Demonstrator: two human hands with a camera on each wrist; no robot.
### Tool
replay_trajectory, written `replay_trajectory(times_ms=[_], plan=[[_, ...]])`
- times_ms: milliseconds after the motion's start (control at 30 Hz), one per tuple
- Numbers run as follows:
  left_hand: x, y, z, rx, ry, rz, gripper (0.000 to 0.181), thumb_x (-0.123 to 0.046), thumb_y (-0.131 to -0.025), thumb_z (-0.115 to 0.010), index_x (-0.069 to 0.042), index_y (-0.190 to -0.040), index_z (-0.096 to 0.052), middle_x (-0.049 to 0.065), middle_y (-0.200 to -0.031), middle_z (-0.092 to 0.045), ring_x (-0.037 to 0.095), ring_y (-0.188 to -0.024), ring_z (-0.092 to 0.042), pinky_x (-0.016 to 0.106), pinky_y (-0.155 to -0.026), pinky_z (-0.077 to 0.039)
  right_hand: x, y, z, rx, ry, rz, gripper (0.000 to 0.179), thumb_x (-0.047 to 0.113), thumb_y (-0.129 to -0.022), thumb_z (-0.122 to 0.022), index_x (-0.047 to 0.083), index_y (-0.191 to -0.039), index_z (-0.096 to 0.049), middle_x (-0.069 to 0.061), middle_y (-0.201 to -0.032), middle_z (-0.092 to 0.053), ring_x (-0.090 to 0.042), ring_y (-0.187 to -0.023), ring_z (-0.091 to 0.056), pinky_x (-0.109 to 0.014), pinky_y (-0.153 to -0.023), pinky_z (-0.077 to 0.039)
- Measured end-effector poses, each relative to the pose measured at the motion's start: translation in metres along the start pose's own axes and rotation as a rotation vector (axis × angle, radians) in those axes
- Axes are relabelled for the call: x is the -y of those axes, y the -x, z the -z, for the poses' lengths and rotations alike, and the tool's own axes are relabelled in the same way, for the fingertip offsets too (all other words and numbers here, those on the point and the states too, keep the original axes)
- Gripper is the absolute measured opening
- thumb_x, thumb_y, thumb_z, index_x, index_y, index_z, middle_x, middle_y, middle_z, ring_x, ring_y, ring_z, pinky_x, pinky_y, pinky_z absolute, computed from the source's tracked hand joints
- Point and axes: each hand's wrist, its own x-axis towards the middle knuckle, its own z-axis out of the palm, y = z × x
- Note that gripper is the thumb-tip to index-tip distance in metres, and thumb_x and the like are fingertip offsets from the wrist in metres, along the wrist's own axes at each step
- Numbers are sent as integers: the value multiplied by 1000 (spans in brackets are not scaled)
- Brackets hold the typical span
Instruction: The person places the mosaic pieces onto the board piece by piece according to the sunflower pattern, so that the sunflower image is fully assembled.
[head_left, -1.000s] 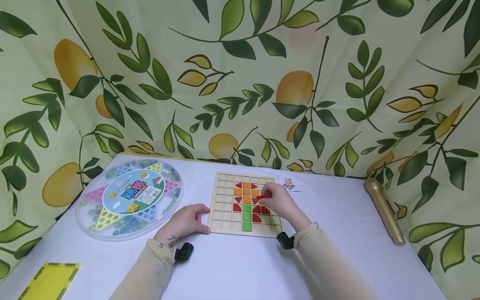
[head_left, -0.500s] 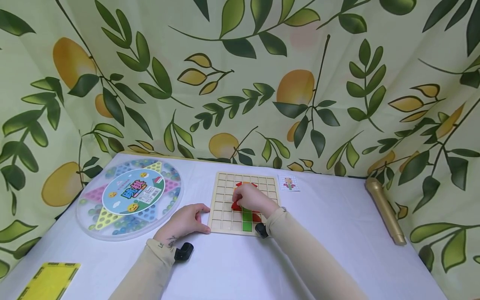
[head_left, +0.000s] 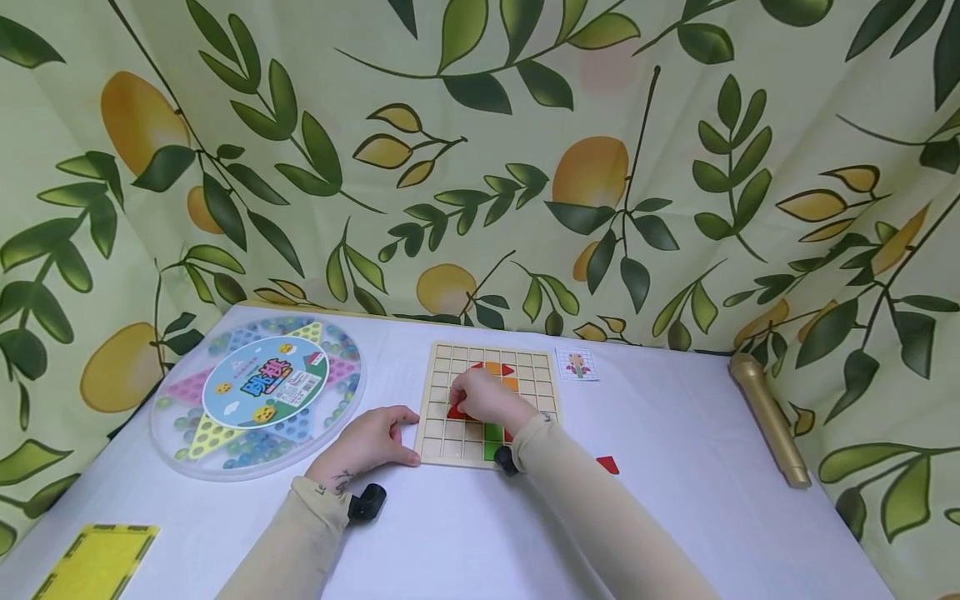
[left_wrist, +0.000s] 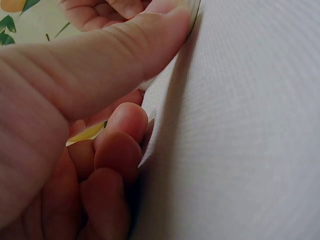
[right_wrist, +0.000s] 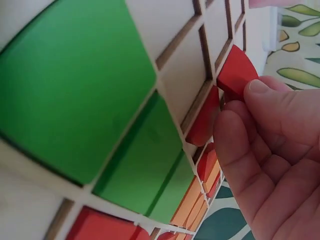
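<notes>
A wooden grid board (head_left: 452,450) lies flat on the table, with red, orange and green pieces in its cells. My left hand (head_left: 367,442) rests at the board's left edge, thumb and forefinger touching it; in the left wrist view the thumb (left_wrist: 125,60) presses the edge while the other fingers curl loosely. Over the board's left-middle cells, my right hand (head_left: 491,398) pinches a red round-edged piece (right_wrist: 238,72) between thumb and forefinger. That piece is tilted beside another red piece (right_wrist: 205,120) set in a cell. Green pieces (right_wrist: 75,90) show large in the right wrist view.
A loose red piece (head_left: 608,464) lies right of the board, next to my right forearm. A printed pattern card (head_left: 577,365) lies behind it. A round marble game box (head_left: 187,392) stands left, a yellow plate (head_left: 97,562) front left, a gold cylinder (head_left: 770,425) right.
My right hand has moved left across the board with a red piece in its fingers. The loose red piece on the table now shows beside the forearm. My left hand stays in place.
</notes>
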Motion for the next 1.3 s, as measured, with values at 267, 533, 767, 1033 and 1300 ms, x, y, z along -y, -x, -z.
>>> replay_trajectory(times_ms=[267, 533, 767, 1033, 1300], plan=[[1, 0, 0, -4, -5, -9, 56, -20, -60, -86, -13, -110, -63, 1, -63, -48, 14, -55, -43, 27, -54, -33, 4, 0, -4, -10, 91, -20, 14, 1, -84, -60, 12, -78, -67, 1, -76, -58, -17, -76, -51, -27, -70, -43], [1, 1, 0, -3, -3, -11, 56, -20, -60, -85, -13, -111, -63, 1, -63, -48, 14, -55, -42, 27, -54, -33, 4, -1, -9, -46, 252, 26, 17, 0, -81, -59, 14, -76, -69, 4, -77, -60, -14, -74, -51, -26, -71, -44], [2, 1, 0, -3, -5, -6, 56, -20, -60, -85, -14, -111, -63, 2, -63, -48, 15, -55, -42, 27, -54, -33, 3, 11, 1, -98, 176, 12, 15, 3, -84, -58, 10, -90, -70, -1, -88, -64, -15, -79, -53, -29, -75, -46], [1, 1, 0, 2, -1, 13, 57, -19, -60, -86, -14, -111, -62, 2, -64, -48, 15, -55, -43, 27, -53, -33, -32, 52, 38, -211, 38, -121, 15, 6, -84, -63, 6, -97, -70, -4, -91, -64, -18, -81, -54, -34, -77, -47], [0, -1, -1, 0, -1, 6, 57, -20, -60, -85, -13, -112, -62, 2, -64, -48, 15, -56, -43, 27, -53, -33, -80, 104, 52, -139, 1, -315, 18, 2, -81, -64, 3, -97, -69, -6, -88, -61, -20, -81, -51, -34, -74, -48]])
